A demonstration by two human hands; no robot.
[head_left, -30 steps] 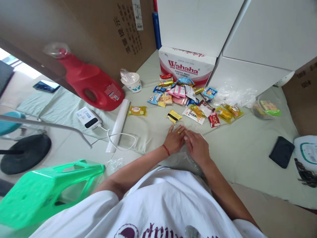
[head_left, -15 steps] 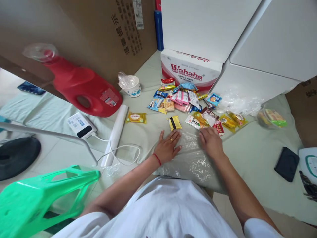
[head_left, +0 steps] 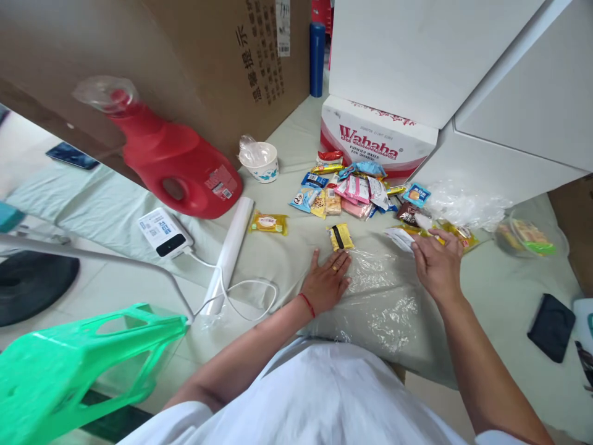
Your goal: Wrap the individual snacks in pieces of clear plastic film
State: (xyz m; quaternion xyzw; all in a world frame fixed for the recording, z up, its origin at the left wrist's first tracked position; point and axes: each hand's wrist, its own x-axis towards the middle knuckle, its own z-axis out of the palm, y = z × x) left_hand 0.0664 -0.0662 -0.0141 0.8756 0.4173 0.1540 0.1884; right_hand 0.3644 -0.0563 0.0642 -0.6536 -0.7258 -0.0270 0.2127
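Note:
My left hand (head_left: 327, 282) lies flat with its fingers spread on a sheet of clear plastic film (head_left: 389, 296). Its fingertips are just below a small yellow snack packet (head_left: 340, 237) with a black band. My right hand (head_left: 438, 264) is closed, pinching a white snack packet (head_left: 400, 238) that tilts up at its edge. Beneath and beyond these fingers are yellow-wrapped snacks (head_left: 464, 237) and a brown packet (head_left: 409, 214), partly covered by the hand. A pile of mixed snack packets (head_left: 356, 188) lies farther back, in front of the Wahaha carton (head_left: 370, 143).
To the left are a yellow-wrapped snack (head_left: 269, 222), a paper cup (head_left: 262, 164), a red jug (head_left: 180, 161), a white roll (head_left: 230, 253) and a white device (head_left: 165, 232) with a cable. A plastic bowl (head_left: 530, 236) and a dark pouch (head_left: 551, 327) lie right. A green stool (head_left: 92, 358) stands lower left.
My right hand has moved right and lifted the white packet's edge off the cloth. My left hand stays on the film. The whole view has shifted slightly.

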